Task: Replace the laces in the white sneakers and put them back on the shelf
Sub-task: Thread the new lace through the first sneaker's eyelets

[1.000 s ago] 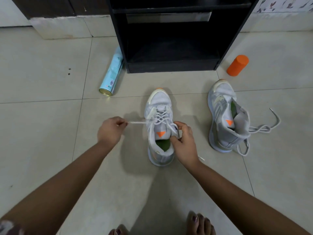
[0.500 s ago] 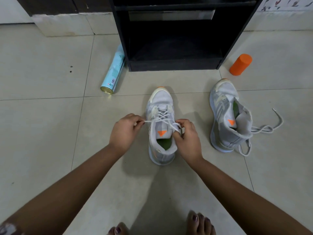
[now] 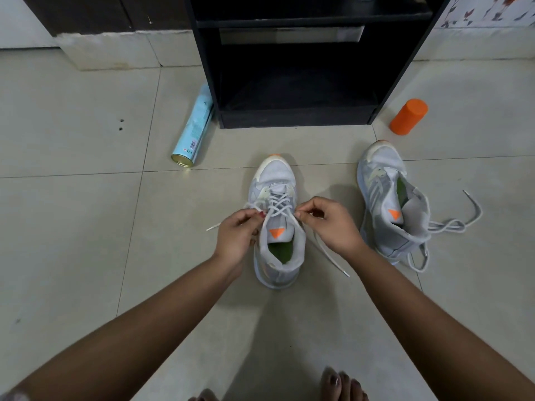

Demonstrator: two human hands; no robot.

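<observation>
A white sneaker (image 3: 275, 178) with an orange tongue tab stands upright on the tiled floor, toe toward the shelf. A white lace (image 3: 276, 202) criss-crosses its eyelets. My left hand (image 3: 236, 237) pinches the lace's left end at the shoe's left side; the tip sticks out to the left. My right hand (image 3: 333, 224) pinches the right end at the top eyelets, and the free tail trails down to the floor. The second white sneaker (image 3: 388, 198) lies tilted to the right, with a loose lace (image 3: 451, 225) spilling onto the floor beside it.
A black shelf unit (image 3: 295, 82) stands just beyond the shoes, its bottom compartment open. A light-blue spray can (image 3: 194, 131) lies on the floor to its left. An orange cylinder (image 3: 408, 117) stands at its right. My bare toes (image 3: 341, 383) show at the bottom edge.
My left hand came in from the outstretched left position to the shoe's side. My right hand rose from the shoe's collar to the top eyelets, and the lace tail now hangs free.
</observation>
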